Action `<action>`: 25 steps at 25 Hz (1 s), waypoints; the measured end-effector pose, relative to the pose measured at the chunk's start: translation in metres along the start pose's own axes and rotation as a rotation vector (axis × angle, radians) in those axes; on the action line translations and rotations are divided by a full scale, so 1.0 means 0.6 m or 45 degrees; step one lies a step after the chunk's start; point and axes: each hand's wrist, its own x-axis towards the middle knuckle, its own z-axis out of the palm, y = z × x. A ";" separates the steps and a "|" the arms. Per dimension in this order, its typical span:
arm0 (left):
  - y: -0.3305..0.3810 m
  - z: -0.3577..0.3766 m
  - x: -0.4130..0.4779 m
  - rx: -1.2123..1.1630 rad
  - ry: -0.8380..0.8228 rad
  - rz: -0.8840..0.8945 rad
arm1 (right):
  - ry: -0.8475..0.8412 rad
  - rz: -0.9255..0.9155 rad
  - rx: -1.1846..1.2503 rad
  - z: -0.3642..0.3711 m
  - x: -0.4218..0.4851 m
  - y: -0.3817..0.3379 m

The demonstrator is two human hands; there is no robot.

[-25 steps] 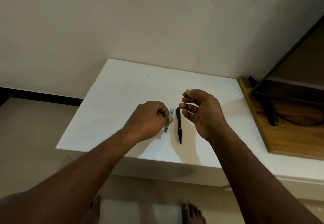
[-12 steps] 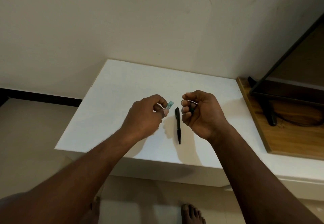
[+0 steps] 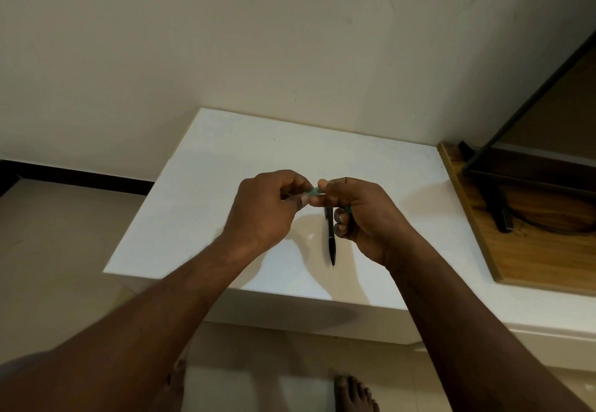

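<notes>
A big pale wall filled the top of the view. Below it was a light floor with a dark strip along the wall. A white table stood against the wall, with its flat top facing up. On the right side of the table lay a brown wooden board. A black stand rested on that board, and a thin dark bar rose from it toward the top right corner.

Two bare arms reached out over the table from the bottom of the view. The left hand and the right hand met above the middle of the table, with fingertips touching or almost touching. A bare foot stood on the floor below the table edge.

A black pen lay flat on the table, just under the right hand, with its tip pointing toward the person. No hand touched it.

The small green thing was up in the air between the two hands, above the table and above the top of the pen. The left hand had curled fingers and pinched one end of it. The right hand pinched the other end with its thumb and finger. A bit more green peeked out by the curled lower fingers of the right hand. It was too small to tell if it was part of the same thing.
</notes>
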 end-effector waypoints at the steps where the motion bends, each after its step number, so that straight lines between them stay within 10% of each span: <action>1: 0.002 0.000 0.000 -0.002 0.006 -0.003 | 0.007 -0.017 0.006 -0.001 0.000 0.000; 12: 0.009 -0.003 0.009 -0.575 0.198 -0.565 | 0.077 -0.197 -0.229 -0.002 0.013 0.013; 25: 0.019 -0.011 0.005 -0.814 0.214 -0.600 | 0.210 -0.568 -0.718 0.012 0.008 0.024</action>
